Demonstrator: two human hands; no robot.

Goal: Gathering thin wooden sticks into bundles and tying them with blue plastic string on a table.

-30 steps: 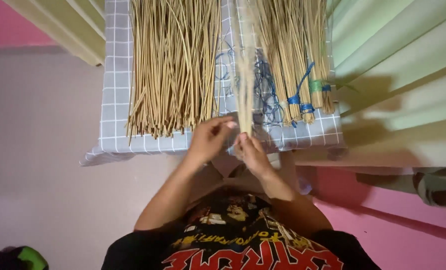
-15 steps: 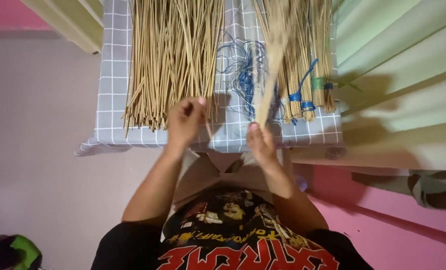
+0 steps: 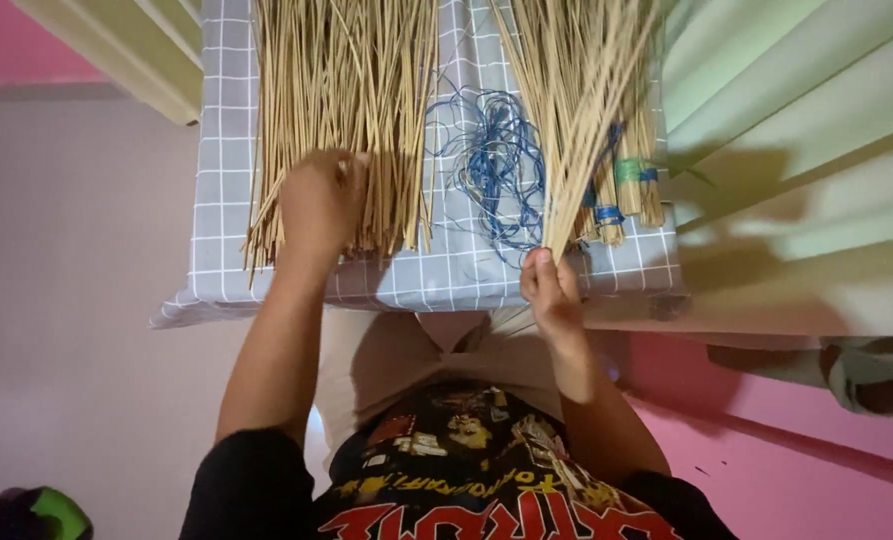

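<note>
Sticks, thin and straw-coloured, cover most of the checked grey cloth (image 3: 447, 285) spread over the surface. The bigger share lies as a loose heap (image 3: 342, 110) on the left half of the cloth, its cut ends roughly level near the front edge. A second spread of sticks (image 3: 587, 90) lies on the right half, and at its front edge a few small tied bundles (image 3: 627, 195) show bands of blue and green around their ends. Judging by that, some bundling looks finished, while the large loose heap still looks unsorted, so most of the work appears to remain.

Between the two lots sits a tangle of blue string (image 3: 497, 165), lying slack on the cloth and touched by neither hand.

A thin handful of sticks (image 3: 582, 150) rises at a slant from the front edge toward the far right, crossing over the right-hand spread. The right hand (image 3: 552, 295) holds its lower end just at the cloth's front edge, fingers (image 3: 539, 272) pressed together and pinching the ends.

The left hand (image 3: 319, 200) rests on the front part of the loose heap, back upward, fingers curled down into the sticks; whether they grip any cannot be told from here.
</note>
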